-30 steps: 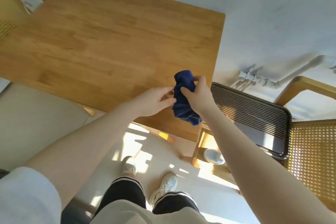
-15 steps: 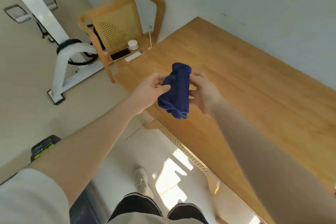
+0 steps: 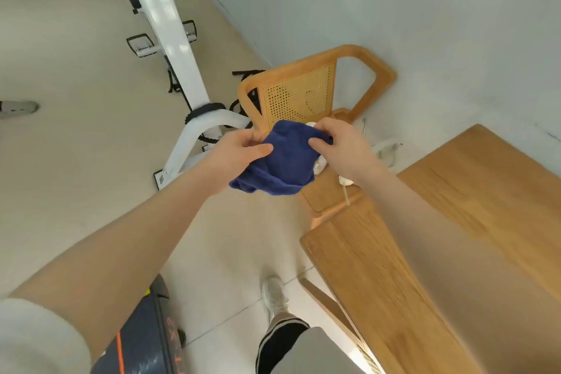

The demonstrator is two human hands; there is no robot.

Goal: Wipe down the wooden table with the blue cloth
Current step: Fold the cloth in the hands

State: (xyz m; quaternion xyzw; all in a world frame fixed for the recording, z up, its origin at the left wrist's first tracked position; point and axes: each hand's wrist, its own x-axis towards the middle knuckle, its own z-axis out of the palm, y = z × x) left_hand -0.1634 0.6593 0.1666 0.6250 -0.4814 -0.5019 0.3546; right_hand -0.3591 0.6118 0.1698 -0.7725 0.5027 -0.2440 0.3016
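Both hands, my left hand point(image 3: 243, 150) and right hand point(image 3: 340, 149), pinch the blue cloth point(image 3: 285, 161) in air; wooden table point(image 3: 455, 237) lies lower right, nearer my right.

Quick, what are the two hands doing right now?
Left hand: pinches the blue cloth at its left side.
Right hand: pinches the same cloth at its right side.

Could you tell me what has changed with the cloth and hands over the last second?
The bunched dark blue cloth has been spread wider between the left hand and right hand, and now hangs off the light wooden table, before the cane-backed wooden chair. Both hands still grip it.
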